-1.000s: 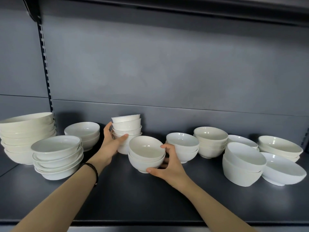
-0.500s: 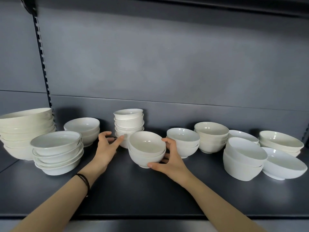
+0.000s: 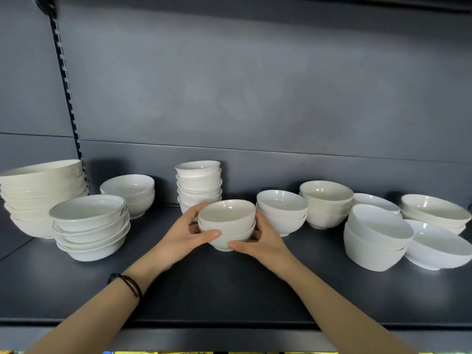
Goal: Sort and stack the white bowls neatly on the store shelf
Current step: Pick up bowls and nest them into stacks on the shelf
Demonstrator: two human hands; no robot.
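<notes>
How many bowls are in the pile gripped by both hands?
2 visible: the upper bowl sits nested in the lower bowl, gripped mid-shelf between the left hand and right hand. Another nested inside could be hidden.

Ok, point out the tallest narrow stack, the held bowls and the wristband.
Tall narrow stack (image 3: 199,182): head view, second bowl's side.
Held bowls (image 3: 226,213): head view, top bowl's inside.
Wristband (image 3: 131,286): head view, dark cord.
</notes>
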